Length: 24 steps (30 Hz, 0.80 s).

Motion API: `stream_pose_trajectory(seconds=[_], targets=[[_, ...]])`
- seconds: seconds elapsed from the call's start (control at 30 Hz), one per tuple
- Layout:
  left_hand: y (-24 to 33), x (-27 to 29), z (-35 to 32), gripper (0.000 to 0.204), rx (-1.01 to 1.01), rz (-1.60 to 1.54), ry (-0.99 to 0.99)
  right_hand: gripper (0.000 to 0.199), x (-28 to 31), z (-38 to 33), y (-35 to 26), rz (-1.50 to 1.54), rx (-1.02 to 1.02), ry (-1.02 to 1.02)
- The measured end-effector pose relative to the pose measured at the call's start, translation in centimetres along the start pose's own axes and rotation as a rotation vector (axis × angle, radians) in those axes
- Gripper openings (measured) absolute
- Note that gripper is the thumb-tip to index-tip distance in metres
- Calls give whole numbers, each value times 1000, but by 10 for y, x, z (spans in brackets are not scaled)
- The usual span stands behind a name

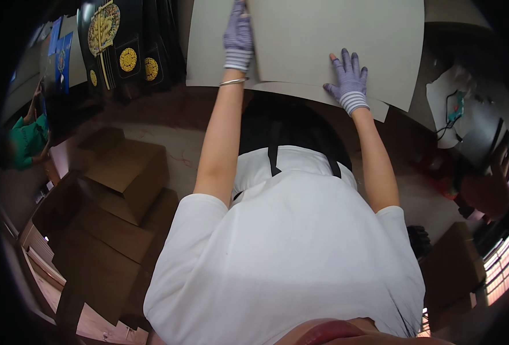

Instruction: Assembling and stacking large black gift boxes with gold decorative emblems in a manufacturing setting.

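Head view: I see the right hand spread flat, gripping nothing, on the large pale sheet, far centre; the left hand lies along its left edge, grip unclear. Probably light, stiffish, creasable: hold by opposite edges.

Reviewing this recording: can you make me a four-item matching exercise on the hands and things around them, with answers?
1. left hand
2. right hand
3. cardboard boxes
4. black panels

A. brown, at lower left
B. nearest the silver bracelet
C. marked with round gold emblems
D. spread over the pale sheet

Pairs: 1-B; 2-D; 3-A; 4-C
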<state>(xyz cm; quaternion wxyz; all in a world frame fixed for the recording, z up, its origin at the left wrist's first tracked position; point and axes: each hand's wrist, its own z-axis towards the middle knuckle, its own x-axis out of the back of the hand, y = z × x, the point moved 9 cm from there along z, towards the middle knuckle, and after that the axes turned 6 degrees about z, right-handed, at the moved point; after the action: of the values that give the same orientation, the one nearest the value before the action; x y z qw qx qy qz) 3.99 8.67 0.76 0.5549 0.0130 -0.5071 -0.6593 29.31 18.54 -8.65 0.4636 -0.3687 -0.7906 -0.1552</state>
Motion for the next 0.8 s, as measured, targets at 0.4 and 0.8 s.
stream_pose_trajectory(seconds=[0.4, 0.8], targets=[[-64, 32, -13, 46, 276, -134, -34, 90, 1, 1, -4, -8, 6, 48], [17, -12, -5, 52, -7, 33, -47, 45, 45, -14, -63, 1144, 227, 105]])
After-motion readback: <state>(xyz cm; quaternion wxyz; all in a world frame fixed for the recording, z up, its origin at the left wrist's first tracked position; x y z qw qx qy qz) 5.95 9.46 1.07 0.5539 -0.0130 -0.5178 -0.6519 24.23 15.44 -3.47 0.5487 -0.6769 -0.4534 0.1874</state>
